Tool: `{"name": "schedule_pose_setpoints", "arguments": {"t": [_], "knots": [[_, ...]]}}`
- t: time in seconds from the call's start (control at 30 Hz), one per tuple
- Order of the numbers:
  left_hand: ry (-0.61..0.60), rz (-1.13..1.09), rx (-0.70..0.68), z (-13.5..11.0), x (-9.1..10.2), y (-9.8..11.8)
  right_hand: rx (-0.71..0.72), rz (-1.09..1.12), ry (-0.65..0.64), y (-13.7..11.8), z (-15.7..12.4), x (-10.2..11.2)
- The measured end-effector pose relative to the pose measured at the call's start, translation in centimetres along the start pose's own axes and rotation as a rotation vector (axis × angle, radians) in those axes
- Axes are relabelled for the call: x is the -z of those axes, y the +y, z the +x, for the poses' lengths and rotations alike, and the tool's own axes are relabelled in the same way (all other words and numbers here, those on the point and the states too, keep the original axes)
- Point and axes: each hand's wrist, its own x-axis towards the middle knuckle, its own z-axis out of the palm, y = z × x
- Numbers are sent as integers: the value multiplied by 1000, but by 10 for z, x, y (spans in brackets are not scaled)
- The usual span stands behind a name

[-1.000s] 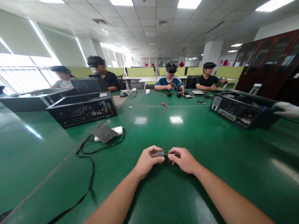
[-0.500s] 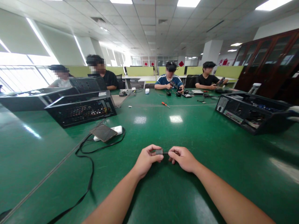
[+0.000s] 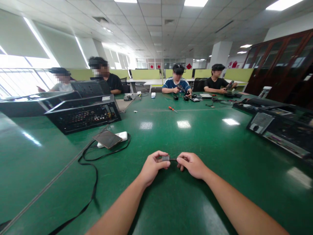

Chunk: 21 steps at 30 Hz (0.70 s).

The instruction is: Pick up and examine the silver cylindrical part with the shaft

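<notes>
Between the thumb and fingers of my left hand [image 3: 154, 165] is a small grey cylinder-like part [image 3: 165, 158], held level just above the table. A thin dark shaft [image 3: 173, 159] sticks out of it to the right. My right hand [image 3: 192, 164] pinches the far end of that shaft, its fingertips closed. The two hands are a short gap apart, with the shaft bridging it. What the part is exactly is too small to tell, and the shaft's right end is hidden in my fingers.
On the green table [image 3: 156, 133] lie a dark flat device [image 3: 107, 139] over a white power strip [image 3: 122, 135], a black cable [image 3: 96, 176] and an orange screwdriver [image 3: 172, 109]. Opened computer cases stand left [image 3: 83, 114] and right [image 3: 281, 133]. Several people sit across.
The computer case on the right has shifted further right and nearer, and turned. My hands keep the same hold on the part. The view has moved very slightly.
</notes>
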Motion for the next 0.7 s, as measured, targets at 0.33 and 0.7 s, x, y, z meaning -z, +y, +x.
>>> {"name": "schedule_pose_setpoints", "arguments": {"t": [0.33,0.7], "knots": [[6,-31,1,0,0,0,-11,18,3,-3,-1,1],[21,-40,2,-1,2,0,-34,45,-11,-3,-1,8]]}}
